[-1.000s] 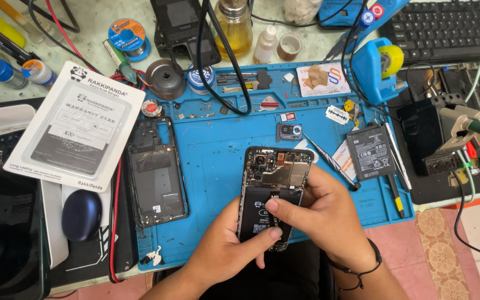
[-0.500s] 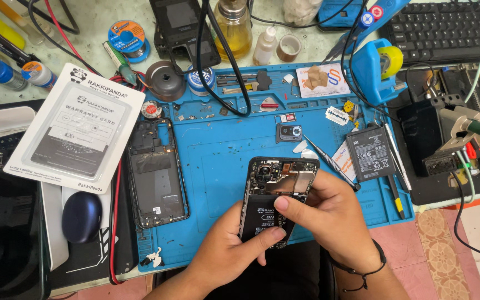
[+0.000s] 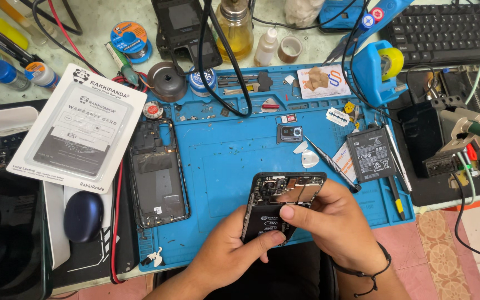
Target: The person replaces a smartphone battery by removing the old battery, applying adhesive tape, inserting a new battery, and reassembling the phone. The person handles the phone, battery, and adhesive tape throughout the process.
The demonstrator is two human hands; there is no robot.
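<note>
Black and open-backed, the phone (image 3: 281, 205) sits clamped between both hands above the near edge of the blue work mat (image 3: 223, 161), its bare circuit board and camera block facing up. The left hand (image 3: 226, 258) cups it from below, thumb pressed flat on the dark battery near the bottom end. The right hand (image 3: 334, 222) closes over the right side, fingers together, forefinger and thumb pinched on the upper half by the board.

Judged from its look, the phone is light and stiff but fragile: with the back off, thin flex cables and small connectors lie exposed, and the glass side underneath could slip on skin. The safest hold seems to be on the long side rails of the frame, not on the board or the battery face.

Just beyond the fingers, on the mat, lie a white pick (image 3: 310, 160) and a thin metal pry tool (image 3: 331, 165), with a loose black battery (image 3: 371, 154) towards the right edge. A small camera cover (image 3: 290, 133) lies mid-mat. An empty phone frame (image 3: 158, 172) rests along the left edge, and a white carded package (image 3: 79, 128) overlaps the bench beyond that edge. A blue tape dispenser (image 3: 381, 69) stands at the far right corner.
</note>
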